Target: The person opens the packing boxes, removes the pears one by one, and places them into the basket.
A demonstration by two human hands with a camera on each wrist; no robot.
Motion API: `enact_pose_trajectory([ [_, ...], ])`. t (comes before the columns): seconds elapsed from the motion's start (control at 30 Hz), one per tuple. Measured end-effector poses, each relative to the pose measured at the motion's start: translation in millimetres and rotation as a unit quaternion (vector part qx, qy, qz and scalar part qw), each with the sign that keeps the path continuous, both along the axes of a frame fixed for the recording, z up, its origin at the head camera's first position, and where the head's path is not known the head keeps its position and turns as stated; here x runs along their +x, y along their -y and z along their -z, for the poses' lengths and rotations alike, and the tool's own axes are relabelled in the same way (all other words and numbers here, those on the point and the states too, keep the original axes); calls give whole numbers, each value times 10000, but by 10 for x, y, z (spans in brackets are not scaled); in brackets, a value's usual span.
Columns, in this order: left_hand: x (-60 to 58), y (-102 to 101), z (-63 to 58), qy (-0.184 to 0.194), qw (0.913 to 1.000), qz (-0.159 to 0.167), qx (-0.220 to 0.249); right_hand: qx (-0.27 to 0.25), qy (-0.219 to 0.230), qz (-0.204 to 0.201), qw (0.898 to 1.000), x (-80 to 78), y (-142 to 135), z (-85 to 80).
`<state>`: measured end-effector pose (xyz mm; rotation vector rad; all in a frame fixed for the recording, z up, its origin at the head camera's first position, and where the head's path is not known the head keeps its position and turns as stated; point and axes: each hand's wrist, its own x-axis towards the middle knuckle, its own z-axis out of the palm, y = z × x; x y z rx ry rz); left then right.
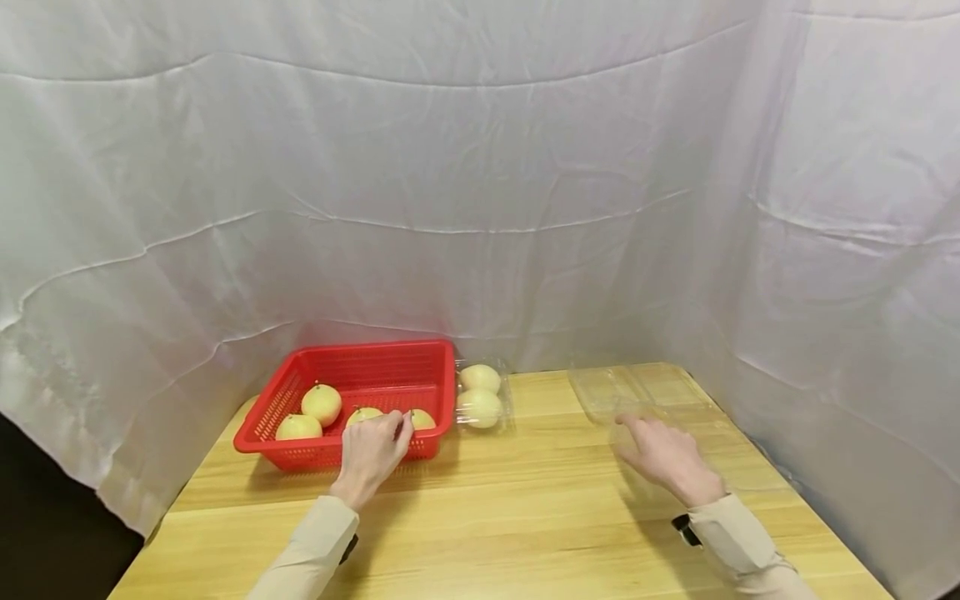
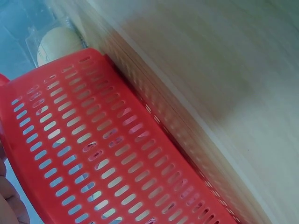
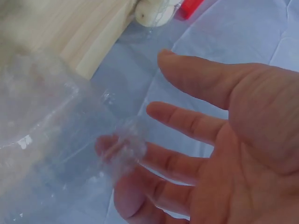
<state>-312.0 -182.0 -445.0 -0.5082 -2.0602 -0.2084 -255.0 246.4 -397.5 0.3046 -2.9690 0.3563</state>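
A red perforated basket (image 1: 339, 452) holds several pale yellow pears (image 1: 321, 403). My left hand (image 1: 373, 454) is at its front rim, beside the nearer pears; its curled fingers (image 2: 10, 203) show above the basket's wall (image 2: 93, 135), and whether they grip anything is hidden. Over on the right, my right hand (image 1: 663, 454) is beside clear plastic containers (image 1: 600, 392). Its fingers are spread in the right wrist view, the thumb (image 3: 191, 77) standing apart. Some lower fingers show through a corner of clear plastic (image 3: 60, 126), overlapping it without a visible grip.
Right of the basket stands a clear plastic pack with two pears (image 1: 480, 408) visible in it. The wooden table (image 1: 517, 517) meets a pale cloth curtain (image 1: 480, 208) at its back and right side.
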Motion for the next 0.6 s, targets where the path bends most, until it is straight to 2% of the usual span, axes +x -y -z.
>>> enact_pose_trajectory([
  [0.2, 11, -24, 2, 161, 9998, 86, 48, -14, -374, 123, 9992, -37, 133, -44],
  [0.4, 35, -78, 6, 281, 9994, 201, -23, 8, -702, -55, 9975, -106, 336, -35],
  [0.6, 49, -151, 36, 78, 9993, 328, -176, 71, -551, -349, 9978, -159, 654, 37],
])
